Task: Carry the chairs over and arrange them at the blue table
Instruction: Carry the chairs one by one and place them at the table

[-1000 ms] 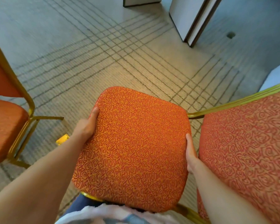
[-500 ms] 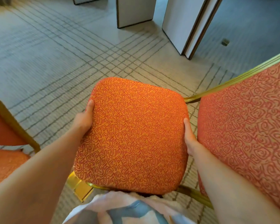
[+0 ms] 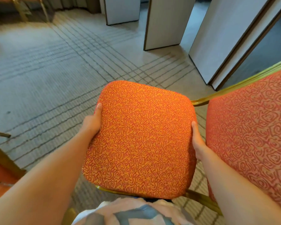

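Note:
I carry an orange patterned chair with a gold frame; its seat [image 3: 139, 138] is in front of my body and its backrest [image 3: 250, 135] stands at the right. My left hand [image 3: 92, 122] grips the seat's left edge, fingers curled under it. My right hand [image 3: 197, 140] grips the right edge, between seat and backrest. The chair's legs are hidden under the seat. No blue table is in view.
Another orange chair [image 3: 2, 166] sits at the lower left edge. White folding partition panels [image 3: 165, 23] stand ahead and to the right. More gold chair legs [image 3: 23, 10] show at the top left. Striped carpet [image 3: 52, 75] stretches ahead.
The view has lifted and swung, bringing more partition panels and far chairs into sight. The chair at the left has slid toward the frame edge. Both hands keep the same hold.

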A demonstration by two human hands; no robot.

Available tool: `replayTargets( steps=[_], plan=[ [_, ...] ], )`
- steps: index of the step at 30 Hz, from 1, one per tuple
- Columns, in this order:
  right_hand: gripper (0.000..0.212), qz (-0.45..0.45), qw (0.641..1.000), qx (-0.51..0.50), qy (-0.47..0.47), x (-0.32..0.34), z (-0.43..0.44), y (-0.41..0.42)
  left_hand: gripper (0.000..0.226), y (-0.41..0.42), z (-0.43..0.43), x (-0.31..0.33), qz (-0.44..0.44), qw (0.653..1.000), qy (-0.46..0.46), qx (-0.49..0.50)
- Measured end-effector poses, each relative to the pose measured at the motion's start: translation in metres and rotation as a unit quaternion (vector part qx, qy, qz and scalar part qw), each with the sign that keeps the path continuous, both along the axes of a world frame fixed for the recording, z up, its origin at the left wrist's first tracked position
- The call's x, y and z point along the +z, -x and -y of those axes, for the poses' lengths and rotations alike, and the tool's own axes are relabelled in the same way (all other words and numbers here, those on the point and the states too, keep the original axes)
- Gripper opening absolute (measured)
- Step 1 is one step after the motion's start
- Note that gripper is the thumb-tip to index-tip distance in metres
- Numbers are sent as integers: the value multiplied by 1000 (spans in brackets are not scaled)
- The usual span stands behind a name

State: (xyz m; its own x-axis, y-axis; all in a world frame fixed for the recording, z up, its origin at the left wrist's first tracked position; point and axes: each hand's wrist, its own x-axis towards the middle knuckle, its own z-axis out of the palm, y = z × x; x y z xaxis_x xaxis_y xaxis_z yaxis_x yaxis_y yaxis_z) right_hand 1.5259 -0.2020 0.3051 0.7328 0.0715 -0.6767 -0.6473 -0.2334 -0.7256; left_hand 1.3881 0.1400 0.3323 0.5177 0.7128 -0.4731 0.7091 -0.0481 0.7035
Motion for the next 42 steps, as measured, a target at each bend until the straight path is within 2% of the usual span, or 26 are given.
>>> replayTargets(
  steps=[7, 14, 18, 21, 22, 24, 25, 28, 30, 31, 32, 33, 35, 36, 38, 40, 42],
  plan=[
    [71, -5, 996, 86, 1, 10, -71, -131, 106, -86, -49, -8, -25, 997, 23, 71],
    [86, -48, 985, 166, 6, -5, -180, -205, 103, -115, -129, -20, -52, 989, 27, 136],
    [71, -41, 977, 208, 7, -14, -262, -242, 100, -133, -189, -34, -51, 983, 34, 172],
    [98, -37, 972, 233, 14, -23, -334, -273, 99, -148, -245, -39, -55, 978, 38, 197],
    [91, -35, 971, 238, 10, -21, -360, -280, 100, -153, -266, -39, -55, 977, 35, 203],
    [63, -24, 970, 243, 4, -15, -412, -296, 101, -164, -314, -32, -58, 976, 24, 210],
    [60, -16, 968, 252, 3, -7, -437, -302, 101, -169, -335, -28, -54, 975, 15, 214],
    [103, 16, 962, 274, 3, -20, -510, -342, 98, -182, -397, -16, -35, 970, -12, 240],
    [116, 44, 962, 269, 26, -84, -552, -403, 98, -188, -432, -6, -38, 965, -31, 256],
    [120, 42, 962, 264, 50, -91, -576, -416, 100, -190, -451, -2, -39, 962, -36, 269],
    [123, 18, 963, 262, 66, -64, -600, -404, 103, -192, -470, 2, -36, 958, -36, 284],
    [118, 2, 964, 256, 68, -48, -624, -399, 105, -193, -491, 5, -34, 954, -32, 295],
    [89, 0, 957, 285, 50, -16, -661, -383, 103, -197, -524, 8, -25, 951, -29, 306],
    [90, -8, 954, 296, 52, -7, -683, -380, 101, -199, -542, 6, -25, 949, -30, 313],
    [124, -7, 954, 286, 86, -10, -723, -393, 98, -205, -572, -4, -30, 946, -25, 323],
    [129, 5, 952, 301, 60, -44, -769, -426, 99, -213, -603, -15, -40, 942, -15, 332],
    [136, 11, 944, 319, 81, -48, -823, -442, 104, -221, -645, -20, -41, 933, -6, 357]
  ],
)
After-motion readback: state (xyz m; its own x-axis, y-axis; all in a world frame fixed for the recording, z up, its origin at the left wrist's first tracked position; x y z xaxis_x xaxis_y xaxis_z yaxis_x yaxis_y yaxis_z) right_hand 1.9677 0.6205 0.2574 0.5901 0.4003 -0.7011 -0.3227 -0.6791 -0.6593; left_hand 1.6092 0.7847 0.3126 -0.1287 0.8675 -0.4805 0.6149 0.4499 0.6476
